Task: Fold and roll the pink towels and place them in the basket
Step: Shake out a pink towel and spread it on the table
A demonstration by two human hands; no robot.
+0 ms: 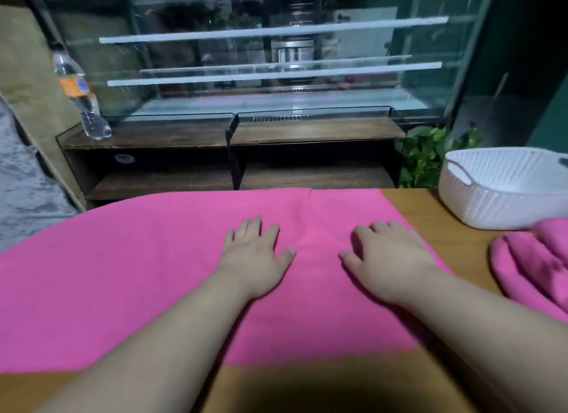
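Far left on a shelf (184, 136), a water bottle (80, 93). Spread flat across the worktop (436, 228), a pink towel (138, 274) — left hand (255, 253) flat on it, fingers straight, gripping nothing; right hand (387, 256) likewise, palm down near its right edge. Further right, bunched pink towels (534, 268) just beside the white basket (504, 191)

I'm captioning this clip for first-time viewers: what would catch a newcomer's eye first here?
The large bright pink towel spread flat over the wooden table dominates, with the left hand and right hand lying open on it side by side. At the table's far right stands a white perforated plastic basket, and a second, bunched pink towel lies just in front of it.
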